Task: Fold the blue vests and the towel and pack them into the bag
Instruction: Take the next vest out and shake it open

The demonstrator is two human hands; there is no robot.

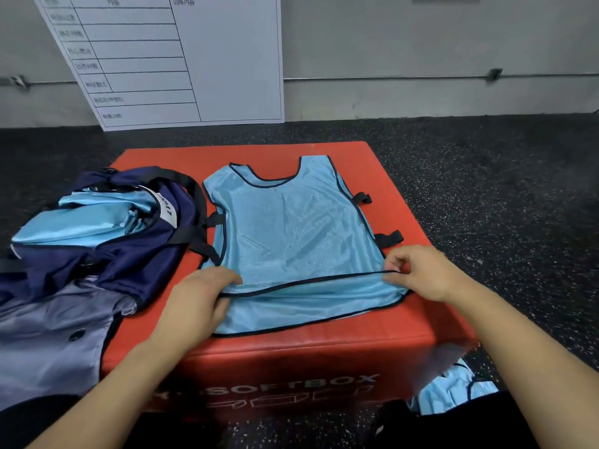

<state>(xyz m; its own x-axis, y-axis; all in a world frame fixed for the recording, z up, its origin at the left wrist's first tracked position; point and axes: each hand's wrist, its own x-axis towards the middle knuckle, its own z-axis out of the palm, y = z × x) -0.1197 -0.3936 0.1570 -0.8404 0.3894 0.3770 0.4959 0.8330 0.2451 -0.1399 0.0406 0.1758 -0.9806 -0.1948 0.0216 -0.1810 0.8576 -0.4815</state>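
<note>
Both hands, left [197,296] and right [418,273], pinch the vest [291,228] hem; fold starting. Next: probably carry hem toward collar, keep edges aligned.

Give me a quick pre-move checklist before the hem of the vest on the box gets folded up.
1. Both hands on the hem: ok. Left hand and right hand each pinch the dark-trimmed top-layer hem of the light blue mesh vest.
2. Vest lies flat on the red padded box: ok, only light wrinkles.
3. Fold path free: ok, nothing lies on the vest's upper half.
4. Black side straps tucked in: not ok, they stick out on both sides.
5. Navy fabric bag open and within reach: ok, blue fabric already inside.
6. Room left in bag: cannot tell.
</note>
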